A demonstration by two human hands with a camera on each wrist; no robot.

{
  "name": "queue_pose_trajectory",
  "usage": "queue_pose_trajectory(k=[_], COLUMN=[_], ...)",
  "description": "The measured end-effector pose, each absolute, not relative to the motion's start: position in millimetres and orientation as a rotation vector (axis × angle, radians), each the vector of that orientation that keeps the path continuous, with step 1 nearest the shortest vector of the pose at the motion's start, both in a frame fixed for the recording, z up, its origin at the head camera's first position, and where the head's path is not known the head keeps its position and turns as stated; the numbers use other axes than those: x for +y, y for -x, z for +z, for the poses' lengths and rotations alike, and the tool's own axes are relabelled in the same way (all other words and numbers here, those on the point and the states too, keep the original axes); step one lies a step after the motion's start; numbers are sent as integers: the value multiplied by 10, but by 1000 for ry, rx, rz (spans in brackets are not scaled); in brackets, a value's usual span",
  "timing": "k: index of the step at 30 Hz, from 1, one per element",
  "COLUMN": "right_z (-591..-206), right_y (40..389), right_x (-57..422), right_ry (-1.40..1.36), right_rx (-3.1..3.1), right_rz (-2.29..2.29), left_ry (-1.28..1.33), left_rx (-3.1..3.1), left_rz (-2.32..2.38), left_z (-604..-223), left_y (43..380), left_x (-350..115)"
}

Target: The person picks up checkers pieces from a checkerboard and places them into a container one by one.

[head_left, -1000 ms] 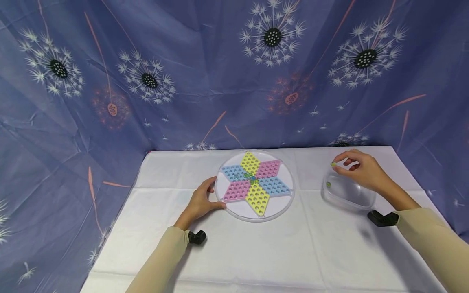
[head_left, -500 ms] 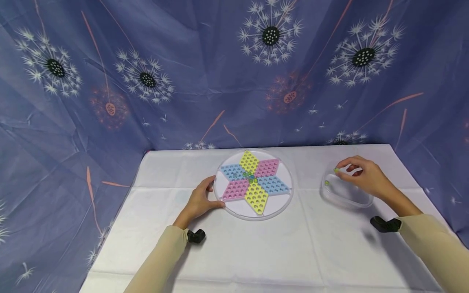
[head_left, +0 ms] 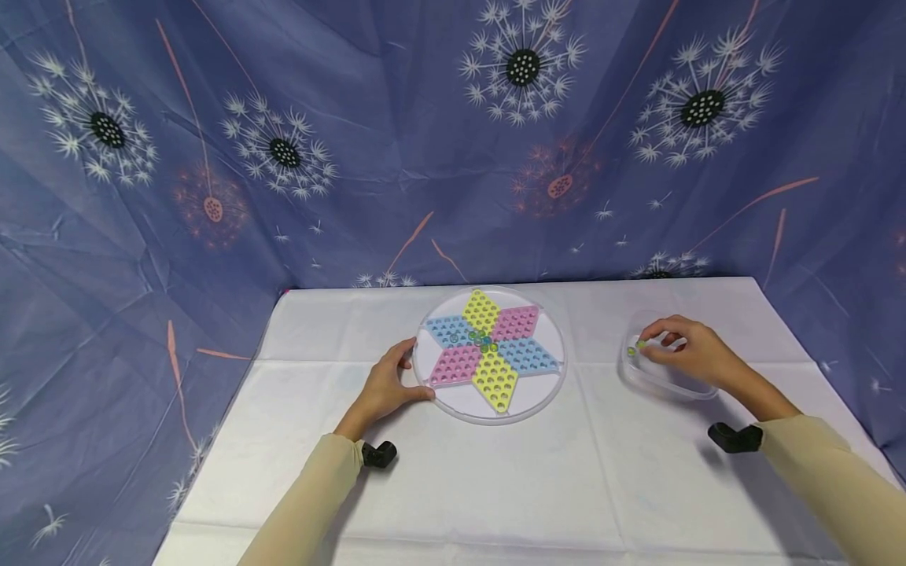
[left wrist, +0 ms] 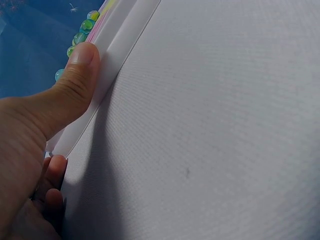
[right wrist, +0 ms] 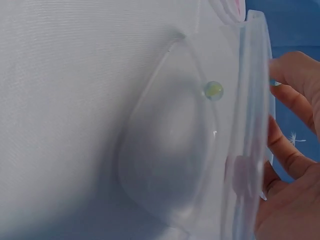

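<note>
A round white Chinese checkers board (head_left: pixel 447 399) with a yellow, pink and blue star lies on the table. My left hand (head_left: pixel 384 391) holds its left edge, the thumb (left wrist: pixel 80 75) lying against the rim in the left wrist view. Several glass marbles (head_left: pixel 484 348) sit around the star's middle, and one lone marble (head_left: pixel 454 338) rests on a blue point. Over a clear plastic box (head_left: pixel 665 385), my right hand (head_left: pixel 697 355) pinches a greenish marble (head_left: pixel 640 344) between thumb and finger. A second marble (right wrist: pixel 213 90) lies inside the box.
A white cloth (head_left: pixel 495 487) covers the table. Behind it and at the left hangs a blue curtain (head_left: pixel 396 141) with a dandelion print. Black wrist cameras (head_left: pixel 736 438) sit at both cuffs.
My right hand rises slightly off to the right, then lowers toward the box's left side with the marble between its fingers. My left hand and the board stay in place.
</note>
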State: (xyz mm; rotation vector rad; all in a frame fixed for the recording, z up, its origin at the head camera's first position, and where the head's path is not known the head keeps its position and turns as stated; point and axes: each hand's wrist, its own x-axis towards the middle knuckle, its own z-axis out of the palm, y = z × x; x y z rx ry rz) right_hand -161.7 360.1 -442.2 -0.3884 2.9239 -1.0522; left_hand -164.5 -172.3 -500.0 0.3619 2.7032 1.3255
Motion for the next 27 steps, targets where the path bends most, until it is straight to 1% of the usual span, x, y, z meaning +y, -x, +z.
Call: queue_pose_trajectory(k=[7,27], right_z=[-4472,-4522], right_y=[1626,1634], right_x=[3576,3523], right_ry=[455,478], right_rx=[2939,2973], right_rz=[-1026,-994], left_ry=[-365,-361], left_rx=[2701,2693], left_rz=[1343,1360], left_z=[-5004,-5015], left_y=[1646,1649], left_x=[-1725,-1730])
